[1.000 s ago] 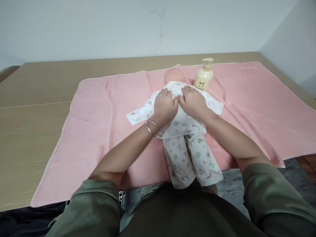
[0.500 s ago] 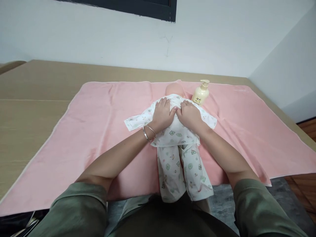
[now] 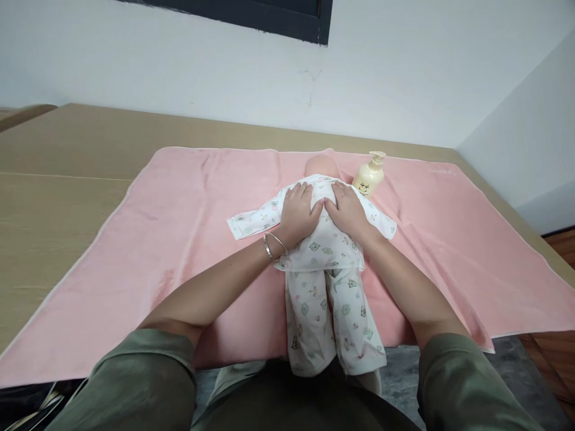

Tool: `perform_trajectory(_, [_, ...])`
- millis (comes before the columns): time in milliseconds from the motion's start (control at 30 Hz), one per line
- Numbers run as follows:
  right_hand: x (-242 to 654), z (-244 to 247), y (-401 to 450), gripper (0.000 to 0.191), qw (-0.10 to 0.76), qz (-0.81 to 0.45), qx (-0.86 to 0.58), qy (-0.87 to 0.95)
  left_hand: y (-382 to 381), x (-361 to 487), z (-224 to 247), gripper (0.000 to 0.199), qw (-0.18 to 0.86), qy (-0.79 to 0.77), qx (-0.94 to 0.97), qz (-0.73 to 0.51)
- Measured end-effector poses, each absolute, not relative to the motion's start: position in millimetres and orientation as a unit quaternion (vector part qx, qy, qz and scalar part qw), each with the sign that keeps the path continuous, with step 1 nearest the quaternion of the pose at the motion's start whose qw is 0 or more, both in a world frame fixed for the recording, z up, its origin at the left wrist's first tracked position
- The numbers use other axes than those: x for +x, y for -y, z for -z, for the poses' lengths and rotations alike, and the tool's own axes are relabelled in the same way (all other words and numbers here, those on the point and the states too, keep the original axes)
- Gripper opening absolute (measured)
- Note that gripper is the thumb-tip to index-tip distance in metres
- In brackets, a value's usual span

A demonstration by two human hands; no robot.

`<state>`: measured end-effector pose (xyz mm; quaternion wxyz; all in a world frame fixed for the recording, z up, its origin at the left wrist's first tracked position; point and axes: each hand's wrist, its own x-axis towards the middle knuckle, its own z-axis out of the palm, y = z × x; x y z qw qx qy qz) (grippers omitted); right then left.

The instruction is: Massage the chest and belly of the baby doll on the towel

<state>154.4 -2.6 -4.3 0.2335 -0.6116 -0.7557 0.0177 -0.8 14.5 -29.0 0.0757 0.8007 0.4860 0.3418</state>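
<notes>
A baby doll [image 3: 326, 254] in a white printed top and trousers lies on a pink cloth [image 3: 215, 197], its head at the far end and its legs toward me. My left hand [image 3: 300, 212] rests flat on the left side of the doll's upper body, fingers stretched out, a silver bangle at the wrist. On the right side lies my right hand [image 3: 348, 211], also flat, thumb close to the left thumb. Neither hand grips anything. The doll's trouser legs hang over the near edge of the cloth.
A cream pump bottle [image 3: 369, 175] stands on the cloth just right of the doll's head. Under the cloth is a wooden table [image 3: 58, 203]. A white wall [image 3: 251, 84] rises behind it, with a dark frame [image 3: 287, 21] at the top.
Both hands have slid slightly down the doll's back toward me, still flat. The view has shifted a little; the doll and bottle otherwise lie as before.
</notes>
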Motion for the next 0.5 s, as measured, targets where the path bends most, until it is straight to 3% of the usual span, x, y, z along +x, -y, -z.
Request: perform_trajectory(500, [140, -8, 20, 0.052, 0.197, 0.03, -0.657, 0.727, -14, 1, 29, 0.055, 0.079, -0.492, 0.799, -0.337])
